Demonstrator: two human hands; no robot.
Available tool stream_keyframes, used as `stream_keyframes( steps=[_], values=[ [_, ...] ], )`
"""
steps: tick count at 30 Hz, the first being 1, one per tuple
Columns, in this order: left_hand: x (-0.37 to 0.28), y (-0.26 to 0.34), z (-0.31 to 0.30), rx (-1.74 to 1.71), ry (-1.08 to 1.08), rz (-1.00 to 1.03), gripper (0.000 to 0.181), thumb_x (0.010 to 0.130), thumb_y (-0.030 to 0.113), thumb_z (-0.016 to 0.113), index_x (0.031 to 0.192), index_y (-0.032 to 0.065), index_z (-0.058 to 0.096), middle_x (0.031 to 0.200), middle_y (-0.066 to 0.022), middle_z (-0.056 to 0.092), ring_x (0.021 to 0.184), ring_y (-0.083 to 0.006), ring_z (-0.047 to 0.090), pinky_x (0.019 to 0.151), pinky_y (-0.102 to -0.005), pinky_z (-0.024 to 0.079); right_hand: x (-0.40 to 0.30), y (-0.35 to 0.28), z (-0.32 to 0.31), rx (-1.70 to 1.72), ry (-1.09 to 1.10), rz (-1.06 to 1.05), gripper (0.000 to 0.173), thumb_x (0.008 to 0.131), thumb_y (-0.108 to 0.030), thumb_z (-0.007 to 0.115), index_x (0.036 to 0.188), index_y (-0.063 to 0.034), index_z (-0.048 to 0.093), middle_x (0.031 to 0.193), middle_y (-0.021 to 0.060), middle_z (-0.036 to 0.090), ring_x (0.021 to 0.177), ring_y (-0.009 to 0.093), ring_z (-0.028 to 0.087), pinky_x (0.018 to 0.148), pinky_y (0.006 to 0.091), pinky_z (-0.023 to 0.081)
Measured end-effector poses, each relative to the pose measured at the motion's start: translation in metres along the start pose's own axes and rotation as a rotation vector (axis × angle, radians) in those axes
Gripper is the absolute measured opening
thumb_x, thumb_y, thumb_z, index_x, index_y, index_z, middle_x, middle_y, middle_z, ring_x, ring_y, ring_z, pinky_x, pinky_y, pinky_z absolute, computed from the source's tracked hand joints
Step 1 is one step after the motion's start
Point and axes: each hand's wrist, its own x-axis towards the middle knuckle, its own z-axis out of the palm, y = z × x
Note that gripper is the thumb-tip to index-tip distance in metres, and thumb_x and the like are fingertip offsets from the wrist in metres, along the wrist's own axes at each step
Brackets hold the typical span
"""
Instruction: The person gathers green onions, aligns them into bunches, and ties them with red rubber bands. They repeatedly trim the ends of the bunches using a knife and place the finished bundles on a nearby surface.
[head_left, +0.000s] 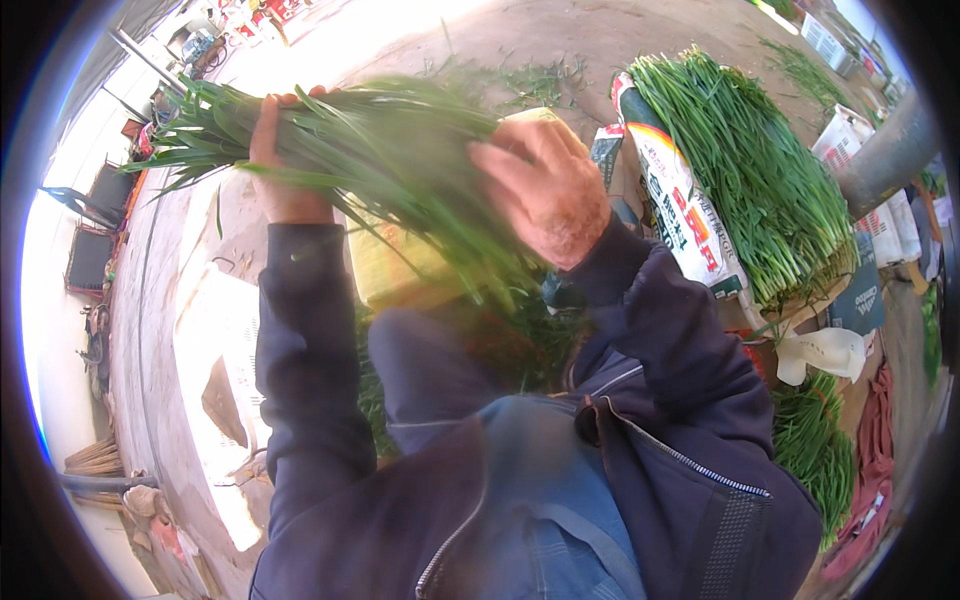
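A large bunch of long green leaves, seemingly garlic chives (375, 127), spans the space in front of my chest, its leafy tips to the left. My left hand (281, 161) is closed around the bunch near those tips, thumb on the near side. My right hand (551, 187) is blurred at the right end of the bunch, fingers bent towards the leaves; whether it grips any is unclear. Beneath the bunch lies a yellow wrapped block (397, 262). Loose leaves hang down, blurred, over my lap.
To the right, a big pile of chives (750, 172) rests by a printed white sack (682, 210). A metal pole (889, 161) stands beyond it. More greens (814, 450) lie lower right, near a red cloth (874, 465). A straw broom (97, 459) is at far left.
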Motion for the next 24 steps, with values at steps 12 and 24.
stream_keyframes(
  steps=[12,24],
  values=[
    [0.008,-0.011,-0.028,-0.106,-0.073,0.019,0.019,0.095,0.024,0.058,0.09,0.0066,0.06,0.09,-0.0113,0.064,0.095,-0.0275,0.062,0.093,-0.0453,0.048,-0.03,0.007,-0.028,0.903,-0.049,0.557,0.035,0.102,-0.021,0.054,0.127,0.0024,0.059,0.092,0.0102,0.069,0.09,0.018,0.066,0.09,0.0345,0.052],
    [0.025,0.04,-0.072,-0.292,-0.396,0.038,0.013,0.1,0.018,0.05,0.102,0.0064,0.056,0.096,-0.0026,0.059,0.093,-0.018,0.056,0.091,-0.0355,0.045,-0.19,-0.013,-0.001,0.551,-0.768,0.421,0.031,0.085,-0.015,0.071,0.111,0.0013,0.065,0.088,0.0169,0.064,0.074,0.029,0.064,0.067,0.0333,0.053]
  ],
)
